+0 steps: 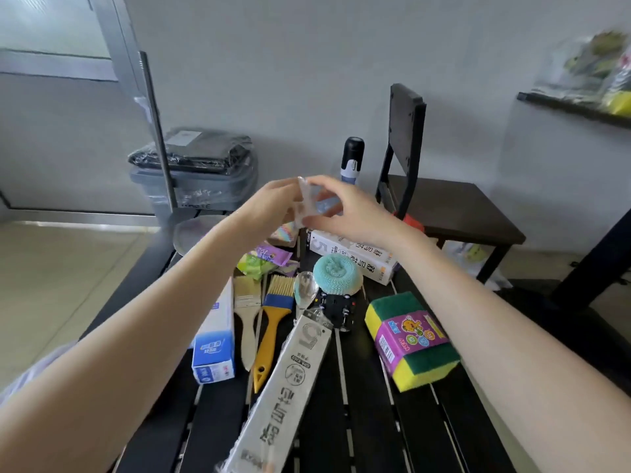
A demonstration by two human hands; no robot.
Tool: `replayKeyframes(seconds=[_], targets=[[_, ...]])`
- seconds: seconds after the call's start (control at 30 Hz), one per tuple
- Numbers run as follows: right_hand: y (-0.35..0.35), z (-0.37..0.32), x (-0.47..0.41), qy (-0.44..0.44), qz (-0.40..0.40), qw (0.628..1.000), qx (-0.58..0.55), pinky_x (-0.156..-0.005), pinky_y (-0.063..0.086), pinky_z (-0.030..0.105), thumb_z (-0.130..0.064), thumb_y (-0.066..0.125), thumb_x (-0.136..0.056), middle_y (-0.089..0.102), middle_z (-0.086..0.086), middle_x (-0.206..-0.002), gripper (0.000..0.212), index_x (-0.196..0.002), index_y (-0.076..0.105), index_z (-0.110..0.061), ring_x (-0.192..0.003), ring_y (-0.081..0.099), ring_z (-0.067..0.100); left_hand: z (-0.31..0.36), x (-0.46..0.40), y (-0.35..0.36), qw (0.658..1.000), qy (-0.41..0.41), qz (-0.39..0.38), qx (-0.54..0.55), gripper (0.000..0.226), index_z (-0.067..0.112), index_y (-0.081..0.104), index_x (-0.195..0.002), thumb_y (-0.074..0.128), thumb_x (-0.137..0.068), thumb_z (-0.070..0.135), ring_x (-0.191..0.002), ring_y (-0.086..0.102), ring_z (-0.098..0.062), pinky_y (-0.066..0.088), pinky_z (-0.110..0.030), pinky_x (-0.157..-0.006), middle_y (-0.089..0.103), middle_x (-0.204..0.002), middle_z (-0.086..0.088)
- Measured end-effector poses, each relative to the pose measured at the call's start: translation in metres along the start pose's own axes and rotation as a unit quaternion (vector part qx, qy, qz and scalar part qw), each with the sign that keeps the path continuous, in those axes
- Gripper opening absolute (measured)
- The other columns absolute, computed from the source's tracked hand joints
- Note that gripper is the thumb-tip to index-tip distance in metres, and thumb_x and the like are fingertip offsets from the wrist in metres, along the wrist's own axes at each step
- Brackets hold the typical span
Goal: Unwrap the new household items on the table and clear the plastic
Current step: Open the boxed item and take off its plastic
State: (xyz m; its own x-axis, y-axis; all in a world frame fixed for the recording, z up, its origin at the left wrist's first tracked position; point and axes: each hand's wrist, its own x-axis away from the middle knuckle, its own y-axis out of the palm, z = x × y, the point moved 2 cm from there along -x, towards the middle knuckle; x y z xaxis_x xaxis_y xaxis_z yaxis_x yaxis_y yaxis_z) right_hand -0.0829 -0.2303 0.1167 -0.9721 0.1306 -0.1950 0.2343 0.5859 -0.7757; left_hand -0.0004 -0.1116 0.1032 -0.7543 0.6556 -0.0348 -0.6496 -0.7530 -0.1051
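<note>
Hands [273, 204] [345, 209] pinch clear plastic packet [309, 203], long axis upright.

Small clear-wrapped blue item [319, 203] aloft above cluttered slatted table [375, 421]

The long grey pack [290, 387] lying in front carries a large "6", big Chinese characters that cannot be made out for certain, and a small code too fine to read. The white box [355, 254] at the far end of the table shows a "5" on its end and repeated Chinese characters along its side, while the bin [201, 196] beyond the table bears faint letters that look like "WASTE". Print on the sponge label [409, 336] and on the blue box [216, 349] is too small to read.
</note>
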Motion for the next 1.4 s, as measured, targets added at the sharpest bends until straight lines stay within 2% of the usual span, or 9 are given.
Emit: replayKeyframes(seconds=[0.1,0.3,0.53,0.67,0.77,0.87,0.97,1.23,1.4], targets=[[0.013,-0.047,0.013,-0.053,0.083,0.994,-0.039,-0.059,0.041,0.006,-0.024,0.075,-0.084,0.059,-0.014,-0.092,0.040,-0.120,0.057,-0.023,-0.066,0.054,-0.008,0.014,0.042,-0.029,0.996,0.060,0.068,-0.020,0.027,0.012,0.057,-0.119,0.054,-0.093,0.002,-0.087,0.066,-0.017,0.054,-0.025,-0.084,0.066,-0.095,-0.004],[0.073,-0.127,0.030,-0.106,0.129,0.977,-0.134,-0.057,0.046,0.022,-0.019,0.078,-0.079,0.060,-0.005,-0.071,0.022,-0.091,0.063,-0.009,-0.055,0.052,0.003,0.019,0.135,-0.107,0.962,0.147,0.186,-0.137,0.024,0.028,0.067,-0.103,0.074,-0.082,0.018,-0.059,0.054,0.004,0.044,-0.011,-0.066,0.064,-0.066,0.016],[0.183,-0.192,0.026,-0.121,0.073,0.975,-0.171,-0.054,0.041,0.012,-0.009,0.072,-0.082,0.059,-0.009,-0.070,0.019,-0.084,0.054,-0.015,-0.054,0.055,0.003,-0.031,0.210,-0.194,0.942,0.104,0.231,-0.219,0.020,0.030,0.063,-0.091,0.074,-0.081,0.015,-0.070,0.059,-0.016,0.052,-0.030,-0.074,0.062,-0.104,-0.003],[0.249,-0.203,0.017,-0.104,-0.069,0.984,-0.130,-0.079,0.051,0.022,-0.003,0.061,-0.086,0.065,-0.001,-0.098,0.017,-0.100,0.061,-0.013,-0.088,0.064,0.013,-0.087,0.237,-0.244,0.913,0.022,0.316,-0.256,0.017,0.020,0.058,-0.091,0.072,-0.082,0.015,-0.068,0.060,-0.013,0.044,-0.012,-0.060,0.059,-0.088,0.015],[0.279,-0.202,0.013,-0.092,-0.126,0.983,-0.097,-0.085,0.044,0.018,-0.007,0.055,-0.091,0.064,0.001,-0.117,0.027,-0.116,0.063,-0.013,-0.110,0.058,0.013,-0.139,0.250,-0.271,0.894,-0.044,0.368,-0.252,0.017,0.018,0.058,-0.095,0.071,-0.084,0.020,-0.089,0.063,-0.013,0.048,-0.024,-0.073,0.060,-0.089,0.016],[0.298,-0.195,0.009,-0.091,-0.152,0.980,-0.086,-0.083,0.033,0.009,-0.009,0.052,-0.095,0.061,-0.002,-0.128,0.032,-0.126,0.060,-0.014,-0.117,0.054,0.011,-0.185,0.250,-0.277,0.903,-0.109,0.309,-0.278,0.040,0.016,0.050,-0.126,0.064,-0.089,0.018,-0.122,0.051,-0.018,0.037,-0.024,-0.091,0.055,-0.128,0.003],[0.307,-0.189,0.006,-0.088,-0.153,0.981,-0.083,-0.083,0.030,0.006,-0.008,0.052,-0.094,0.059,-0.003,-0.131,0.034,-0.127,0.060,-0.014,-0.114,0.054,0.010,-0.208,0.247,-0.268,0.925,-0.163,0.211,-0.269,0.071,0.014,0.016,-0.150,0.057,-0.093,0.016,-0.144,0.019,-0.018,0.021,-0.028,-0.111,0.015,-0.159,-0.004],[0.238,-0.176,0.012,-0.074,-0.035,0.990,-0.115,-0.083,0.037,0.000,-0.005,0.053,-0.091,0.064,-0.008,-0.111,0.028,-0.112,0.068,-0.016,-0.106,0.056,0.003,-0.132,0.223,-0.233,0.927,0.004,0.288,-0.240,0.057,0.019,0.029,-0.146,0.052,-0.095,0.011,-0.132,0.034,-0.010,0.026,-0.017,-0.098,0.033,-0.148,0.001],[0.162,-0.139,0.045,-0.007,0.061,0.994,-0.091,-0.075,0.047,0.014,-0.005,0.054,-0.089,0.063,-0.002,-0.101,0.025,-0.106,0.065,-0.019,-0.092,0.059,0.009,-0.085,0.206,-0.136,0.953,0.091,0.205,-0.204,0.035,0.017,0.050,-0.126,0.054,-0.092,0.010,-0.114,0.046,-0.005,0.036,-0.019,-0.096,0.047,-0.123,0.004]])
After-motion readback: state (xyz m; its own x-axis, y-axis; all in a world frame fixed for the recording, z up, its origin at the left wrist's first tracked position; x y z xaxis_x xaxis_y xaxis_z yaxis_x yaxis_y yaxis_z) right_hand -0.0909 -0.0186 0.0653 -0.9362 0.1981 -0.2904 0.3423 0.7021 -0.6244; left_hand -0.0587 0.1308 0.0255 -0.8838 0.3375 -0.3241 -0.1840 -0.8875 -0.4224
